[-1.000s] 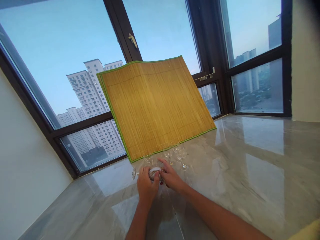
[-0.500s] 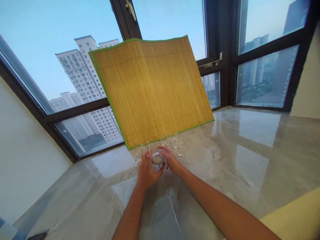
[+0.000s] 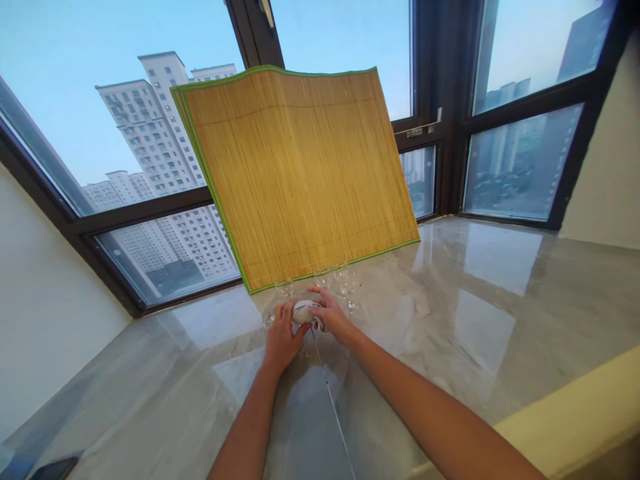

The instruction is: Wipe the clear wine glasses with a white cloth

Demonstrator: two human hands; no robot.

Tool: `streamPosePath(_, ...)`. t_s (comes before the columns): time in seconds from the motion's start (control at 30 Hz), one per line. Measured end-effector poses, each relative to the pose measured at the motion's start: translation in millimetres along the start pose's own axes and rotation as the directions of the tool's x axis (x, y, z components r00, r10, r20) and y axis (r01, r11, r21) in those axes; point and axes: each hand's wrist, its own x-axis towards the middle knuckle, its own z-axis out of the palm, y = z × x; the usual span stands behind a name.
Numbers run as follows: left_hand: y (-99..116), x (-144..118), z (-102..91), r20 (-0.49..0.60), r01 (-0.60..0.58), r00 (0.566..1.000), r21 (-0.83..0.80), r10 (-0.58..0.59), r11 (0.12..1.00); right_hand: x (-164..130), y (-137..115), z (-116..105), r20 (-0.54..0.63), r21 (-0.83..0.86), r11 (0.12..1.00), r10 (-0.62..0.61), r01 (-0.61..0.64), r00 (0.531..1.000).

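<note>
A bunched whitish-beige cloth [image 3: 302, 312] is between my two hands, just above the grey marble-look surface. My left hand [image 3: 283, 337] curls round its left side, with thumb underneath and fingers over the side. From the right, my right hand [image 3: 333, 316] presses fingers and thumb on the cloth. I cannot make out whether a glass is inside it. Several clear glasses surround my hands: a glass [image 3: 285, 288] behind my left hand, a glass [image 3: 323, 277] behind the cloth, and a glass [image 3: 345, 283] beyond my right hand.
A bamboo mat [image 3: 310, 173] with green edging leans against the dark-framed windows behind the glasses. A thin pale line [image 3: 334, 407] runs along the grey surface [image 3: 430, 373] between my forearms. A dark flat object [image 3: 54, 469] lies at the lower left, a yellowish edge [image 3: 575, 407] at the lower right.
The view has shifted slightly, so the hands and mat appear a little further left. Both hands stay on the cloth, which has turned slightly, and my right fingers lie further over it.
</note>
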Motion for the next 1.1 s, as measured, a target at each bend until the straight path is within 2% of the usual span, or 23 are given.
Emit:
streamPosePath(0.13, 1, -1, 2.4, -0.007, 0.032, 0.999, 0.004, -0.032, 0.999, -2, -4, 2, -0.003, 0.058, 0.998, -0.008, 0.008, 1.0)
streamPosePath(0.27, 2, -1, 4.4, 0.006, 0.097, 0.995, 0.028, -0.097, 0.995, -5, -4, 5, -0.014, -0.007, 0.999, -0.032, 0.032, 0.999)
streamPosePath(0.43, 6, 1, 10.6, -0.026, 0.145, 0.989, 0.08, -0.143, 0.986, -3, 8, 7, -0.066, -0.186, 0.963, -0.212, 0.197, 0.975)
streamPosePath(0.53, 11, 4, 12.6, -0.011, 0.13, 0.992, 0.157, -0.129, 0.979, -3, 15, 6, -0.058, -0.342, 0.904, -0.293, 0.256, 0.954)
streamPosePath(0.63, 15, 7, 11.2, -0.014, 0.1, 0.995, 0.246, -0.099, 0.964, -6, 14, 8, -0.062, -0.48, 0.839, -0.321, 0.254, 0.945)
streamPosePath(0.77, 13, 11, 10.2, -0.064, 0.003, 0.998, 0.321, 0.019, 0.947, -9, 12, 12, -0.085, -0.583, 0.782, -0.33, 0.222, 0.94)
streamPosePath(0.83, 8, 12, 13.0, -0.054, -0.039, 0.997, 0.3, 0.058, 0.953, -10, 14, 14, -0.092, -0.607, 0.766, -0.33, 0.21, 0.939)
streamPosePath(0.93, 0, 11, 21.2, 0.008, -0.067, 0.998, 0.179, 0.067, 0.982, -9, 20, 14, -0.077, -0.621, 0.752, -0.342, 0.223, 0.937)
streamPosePath(1.1, -7, 9, 30.6, 0.073, 0.019, 0.997, 0.065, -0.024, 0.998, -9, 23, 13, -0.077, -0.668, 0.724, -0.301, 0.175, 0.95)
